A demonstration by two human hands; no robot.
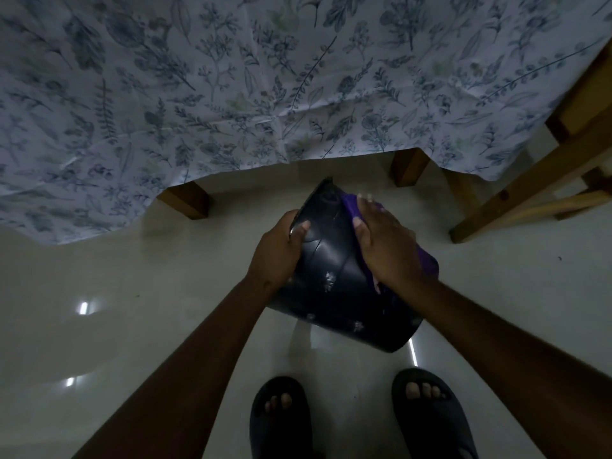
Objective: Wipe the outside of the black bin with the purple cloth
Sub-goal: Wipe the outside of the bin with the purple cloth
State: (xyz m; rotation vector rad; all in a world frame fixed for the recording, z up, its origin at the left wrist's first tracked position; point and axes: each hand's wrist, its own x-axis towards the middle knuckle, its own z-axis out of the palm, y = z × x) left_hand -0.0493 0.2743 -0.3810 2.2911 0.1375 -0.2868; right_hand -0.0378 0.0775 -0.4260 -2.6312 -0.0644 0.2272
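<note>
The black bin [334, 279] is held tilted above the pale floor, its base toward the table and its wider end toward me, with small white flower prints on its side. My left hand [281, 246] grips its left side, thumb on the black surface. My right hand [384, 246] lies flat on the bin's right side, pressing the purple cloth [351, 207] against it. Only strips of the cloth show around my fingers and under my wrist.
A table with a leaf-print cloth [231, 94] hangs ahead, its wooden legs [185, 200] just beyond the bin. A wooden chair frame [536, 180] stands at the right. My feet in black slippers [281, 419] are on the glossy floor below the bin.
</note>
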